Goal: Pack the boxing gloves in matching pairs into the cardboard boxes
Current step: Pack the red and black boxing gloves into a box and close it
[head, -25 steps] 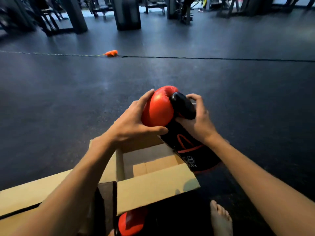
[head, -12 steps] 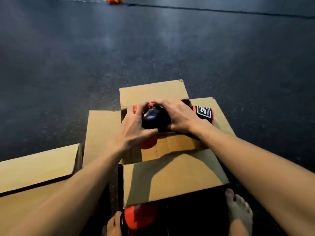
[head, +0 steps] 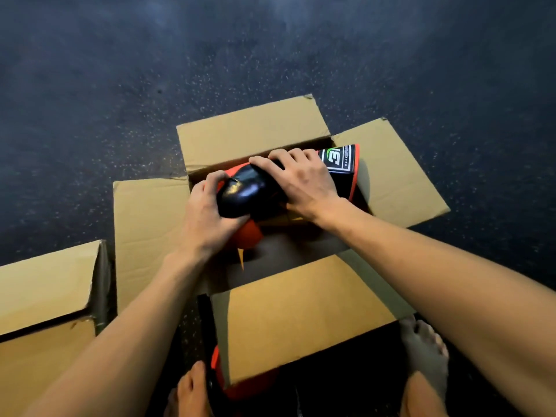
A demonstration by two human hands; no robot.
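L hand (head: 207, 218) & R hand (head: 304, 182) are clamped on glove (head: 246, 194) in open box (head: 249, 133); 2nd glove (head: 219, 374) is half-hidden by flap (head: 301, 320).

Glossy glove, matt cardboard, grainy floor.
The boxing glove (head: 243, 195) has a smooth, shiny black and red skin, like leather or vinyl, and its cuff (head: 341, 159) carries a printed band. The cardboard box (head: 301, 320) is plain brown and matt. The dark floor (head: 120, 85) looks rough, speckled, rubber-like.
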